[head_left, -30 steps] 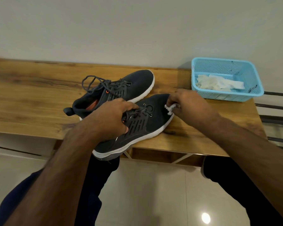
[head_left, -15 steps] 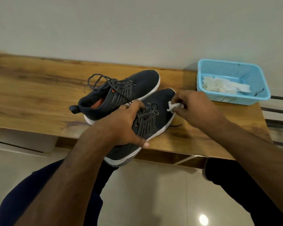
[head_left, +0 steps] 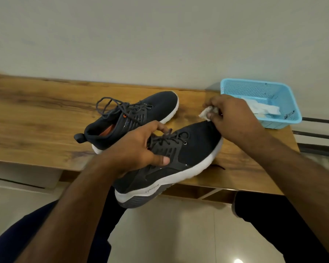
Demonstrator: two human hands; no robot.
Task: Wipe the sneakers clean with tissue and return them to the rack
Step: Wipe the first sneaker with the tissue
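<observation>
Two dark navy sneakers with white soles lie on the wooden table (head_left: 36, 118). The near sneaker (head_left: 190, 152) hangs its heel over the table's front edge; my left hand (head_left: 139, 149) grips it over the laces and tongue. The far sneaker (head_left: 141, 114) rests behind it, laces loose, orange lining showing. My right hand (head_left: 230, 116) pinches a crumpled white tissue (head_left: 205, 113) just above the near sneaker's toe tip.
A light blue plastic basket (head_left: 285, 103) holding white tissues (head_left: 264, 109) stands at the table's right end against the wall. Dark metal bars (head_left: 319, 137) of a rack show to the right. My knees are below the table edge, over a tiled floor.
My right hand with the tissue has moved from the near sneaker's toe top out past its tip, toward the basket. My left hand keeps its grip; the view has shifted closer.
</observation>
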